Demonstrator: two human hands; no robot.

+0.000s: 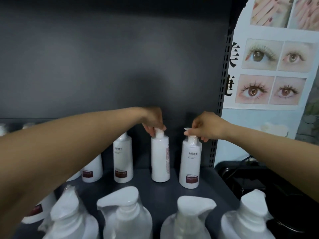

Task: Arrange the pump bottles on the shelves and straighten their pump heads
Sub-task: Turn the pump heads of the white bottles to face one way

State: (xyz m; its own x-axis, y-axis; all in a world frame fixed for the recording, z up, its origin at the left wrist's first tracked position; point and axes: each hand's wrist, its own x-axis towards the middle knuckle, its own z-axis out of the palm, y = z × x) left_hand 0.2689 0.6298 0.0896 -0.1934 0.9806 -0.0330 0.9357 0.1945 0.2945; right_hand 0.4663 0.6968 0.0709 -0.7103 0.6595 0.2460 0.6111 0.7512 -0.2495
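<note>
Inspected from the head view. Dark grey shelf with a matching back panel; landmark taken as the rightmost upright bottle, white with a dark red label, standing near the right end of the shelf.

Right hand over the top of the landmark bottle, fingers curled and pinching its pump head; nozzle pointing left. Plastic wrap visible around the neck.

Left hand just left of the landmark, fingers curled down around the pump head of the neighbouring bottle. That bottle upright, turned so its label faces sideways, standing apart from the landmark with a clear gap between.

Further left of the landmark: a third white bottle, label forward, then a fourth partly hidden behind the left forearm. Pump heads of both hidden by the arm.

In front of the landmark, nearest the camera: four larger wrapped pump bottles in a row, tops only in view and blurred; the one directly below the landmark with nozzle pointing right.

Right of the landmark, beyond the perforated shelf upright: a poster of eye and nail photographs. Below it, a dark object, unidentifiable.
</note>
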